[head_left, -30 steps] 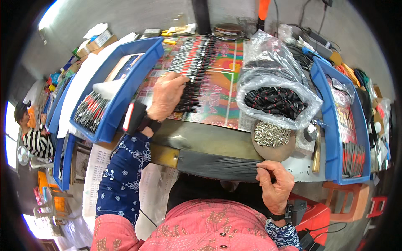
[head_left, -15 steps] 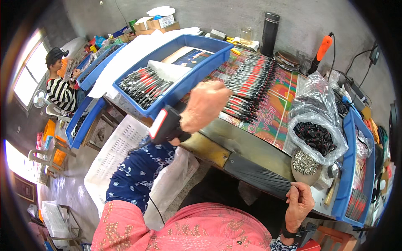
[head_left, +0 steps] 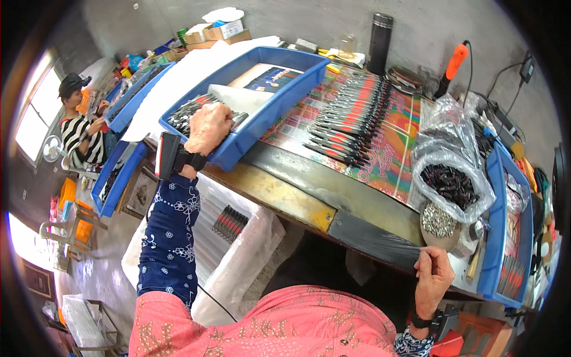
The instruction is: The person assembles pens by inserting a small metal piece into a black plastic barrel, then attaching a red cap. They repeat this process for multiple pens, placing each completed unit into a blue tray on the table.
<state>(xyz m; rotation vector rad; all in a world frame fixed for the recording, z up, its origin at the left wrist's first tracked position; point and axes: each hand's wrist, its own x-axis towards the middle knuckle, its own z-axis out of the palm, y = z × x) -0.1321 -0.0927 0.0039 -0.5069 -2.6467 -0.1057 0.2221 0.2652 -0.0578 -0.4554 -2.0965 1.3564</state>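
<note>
Left hand (head_left: 209,126) sits among pens (head_left: 180,116) in a tray (head_left: 238,147) at the surface's (head_left: 380,205) left edge, grip hidden; right hand (head_left: 433,275) curls by the front edge, hold unclear. Keeping pens parallel should limit tangling.

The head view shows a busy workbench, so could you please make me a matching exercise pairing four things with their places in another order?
Things
1. The bare left hand
2. The neat row of slim black, red and silver pen-like sticks
3. The heap of small silver metal pieces
4. The tall black cylindrical flask

Places
A. In a round brown dish
B. At the far side, near the grey wall
C. At the large blue plastic tray
D. On a brightly coloured printed sheet

Right pairs: 1-C, 2-D, 3-A, 4-B.
</note>
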